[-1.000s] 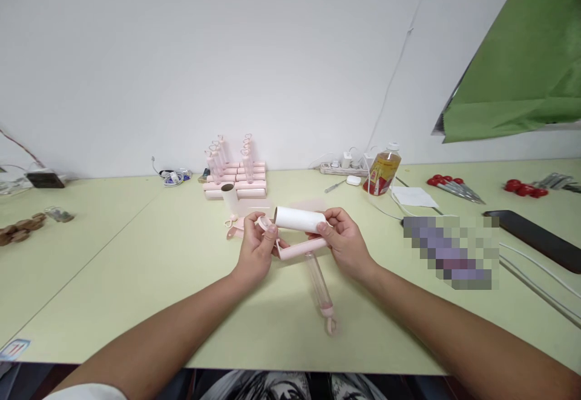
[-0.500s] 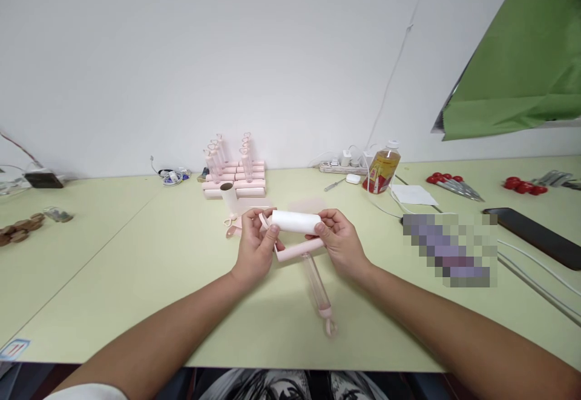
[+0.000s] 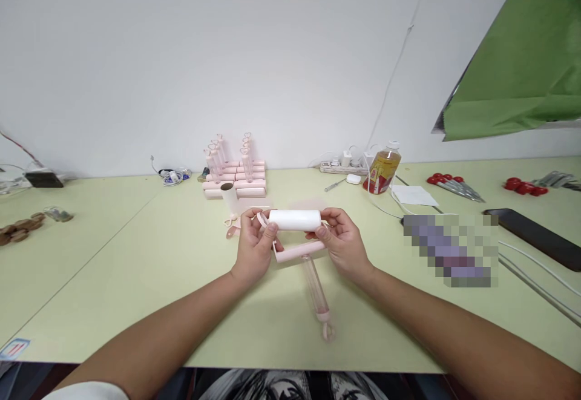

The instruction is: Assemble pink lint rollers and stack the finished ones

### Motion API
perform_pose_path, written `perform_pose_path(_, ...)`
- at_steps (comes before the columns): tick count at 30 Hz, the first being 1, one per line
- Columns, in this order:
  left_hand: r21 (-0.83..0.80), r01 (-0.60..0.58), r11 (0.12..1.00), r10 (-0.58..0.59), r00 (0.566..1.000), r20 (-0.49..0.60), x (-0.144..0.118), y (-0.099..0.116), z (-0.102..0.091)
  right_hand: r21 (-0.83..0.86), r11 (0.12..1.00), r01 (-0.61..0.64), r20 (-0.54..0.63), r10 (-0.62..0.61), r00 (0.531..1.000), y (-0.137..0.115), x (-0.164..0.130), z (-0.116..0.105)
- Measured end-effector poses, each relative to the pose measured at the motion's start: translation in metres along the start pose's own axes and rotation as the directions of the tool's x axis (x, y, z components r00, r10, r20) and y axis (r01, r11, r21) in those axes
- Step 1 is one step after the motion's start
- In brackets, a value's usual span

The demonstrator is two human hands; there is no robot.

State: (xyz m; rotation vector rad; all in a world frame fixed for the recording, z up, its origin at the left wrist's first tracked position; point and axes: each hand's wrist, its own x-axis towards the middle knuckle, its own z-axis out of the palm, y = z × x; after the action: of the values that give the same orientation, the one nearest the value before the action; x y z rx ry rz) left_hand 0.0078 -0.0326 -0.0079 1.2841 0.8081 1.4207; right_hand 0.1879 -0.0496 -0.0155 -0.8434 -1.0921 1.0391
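Between my two hands is a pink lint roller, held above the table. Its white paper roll (image 3: 295, 219) lies level across the top, with the pink frame (image 3: 297, 252) just below. From the frame a clear handle (image 3: 316, 288) points down towards me, ending in a pink loop. My left hand (image 3: 255, 244) grips the left end, thumb on the roll near a pink ring-shaped end piece (image 3: 262, 219). Closed round the right end of roll and frame is my right hand (image 3: 347, 245); its fingertips are partly hidden behind. Beyond my left hand stands a white roll with a brown core (image 3: 229, 194).
Several pink lint rollers (image 3: 236, 187) are lined up by the wall. Pink parts (image 3: 233, 229) lie behind my left hand. To the right are a drink bottle (image 3: 382, 169), a power strip (image 3: 340, 167), red-handled tools (image 3: 454, 185) and a black tray-like object (image 3: 535, 236).
The white roll has turned slightly and now lies more level. The clear handle has swung a little to the left. Both hands keep their hold.
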Motion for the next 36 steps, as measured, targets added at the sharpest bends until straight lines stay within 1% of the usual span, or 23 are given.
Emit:
perform_pose_path(10,0.022,0.027,0.999,-0.027,0.999,0.023,0.000,-0.003,-0.002,0.002,1.000,-0.016,0.037,0.016,0.999,0.001,0.004,-0.003)
perform_pose_path(15,0.031,0.029,0.999,-0.030,0.999,0.028,0.000,-0.003,-0.001,-0.034,0.999,-0.017,0.051,0.019,0.999,0.001,0.006,-0.004)
perform_pose_path(21,0.029,0.021,0.999,-0.021,1.000,-0.002,0.001,-0.007,0.001,-0.031,0.999,-0.032,0.060,0.034,0.998,0.004,0.005,-0.002)
perform_pose_path(25,0.037,-0.004,0.999,0.004,1.000,-0.003,0.002,-0.006,0.002,-0.017,0.999,-0.032,0.024,0.032,0.999,0.006,0.005,0.000)
perform_pose_path(30,-0.003,0.007,1.000,-0.007,1.000,0.013,-0.002,-0.006,0.007,0.014,1.000,0.004,-0.078,-0.003,0.997,0.003,0.006,0.002)
perform_pose_path(33,-0.024,0.016,1.000,-0.015,1.000,0.017,-0.003,-0.007,0.009,0.033,0.999,-0.025,-0.138,0.029,0.990,0.003,0.006,0.003)
perform_pose_path(36,-0.032,0.026,0.999,-0.026,1.000,0.015,-0.003,-0.009,0.009,0.087,0.993,-0.084,-0.174,0.098,0.980,0.005,0.007,0.003)
